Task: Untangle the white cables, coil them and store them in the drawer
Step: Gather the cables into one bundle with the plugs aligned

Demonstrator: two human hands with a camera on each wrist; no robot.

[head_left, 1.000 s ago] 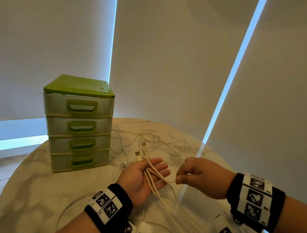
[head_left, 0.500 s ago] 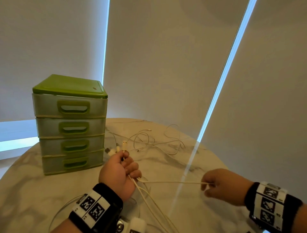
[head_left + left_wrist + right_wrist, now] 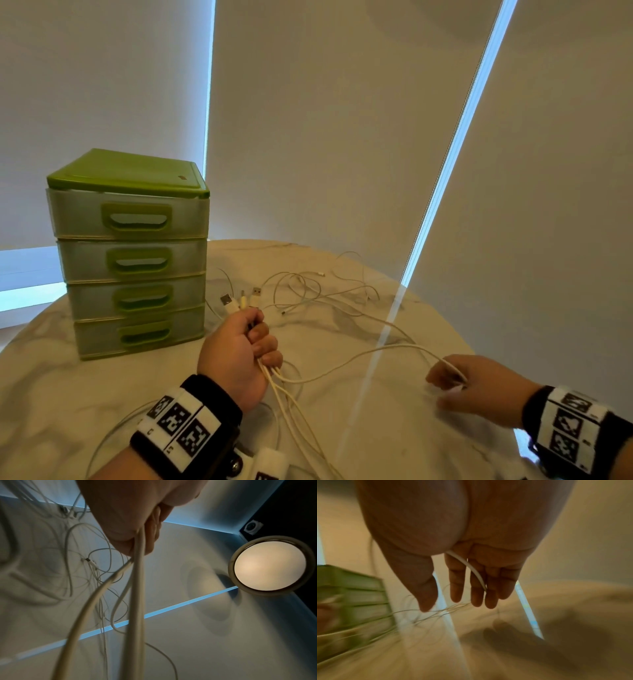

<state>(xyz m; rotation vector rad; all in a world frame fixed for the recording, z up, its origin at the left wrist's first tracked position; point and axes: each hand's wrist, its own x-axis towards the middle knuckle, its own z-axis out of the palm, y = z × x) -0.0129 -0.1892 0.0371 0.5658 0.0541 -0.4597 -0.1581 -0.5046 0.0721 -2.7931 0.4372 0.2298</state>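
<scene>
Setting: pale roller blinds (image 3: 342, 120) hang behind a round marble tabletop (image 3: 51, 394), with thin strips of blue daylight between them.
Drawer unit: a green-topped chest of four translucent drawers (image 3: 132, 260) stands near the tabletop's far left edge, all four drawers closed.
Left hand: the left hand (image 3: 236, 353) is fisted around a bundle of white cables (image 3: 291, 421), over the middle of the tabletop just right of the drawers.
Plugs: three connector ends (image 3: 241, 301) stick up out of the top of that fist.
Cable run: below the fist the cords (image 3: 137, 601) trail toward the near edge; one strand (image 3: 359, 359) arcs across to the right.
Right hand: the right hand (image 3: 479, 387) hovers near the right edge, well apart from the left; its fingers (image 3: 457, 581) are nearly straight, with that single white strand lying across the palm and passing between two of them, not clamped.
Loose tangle: further thin white cable loops (image 3: 308, 291) lie spread over the far half of the tabletop.
Overhead: a round lit ceiling lamp (image 3: 270, 566) shows in the left wrist view.
</scene>
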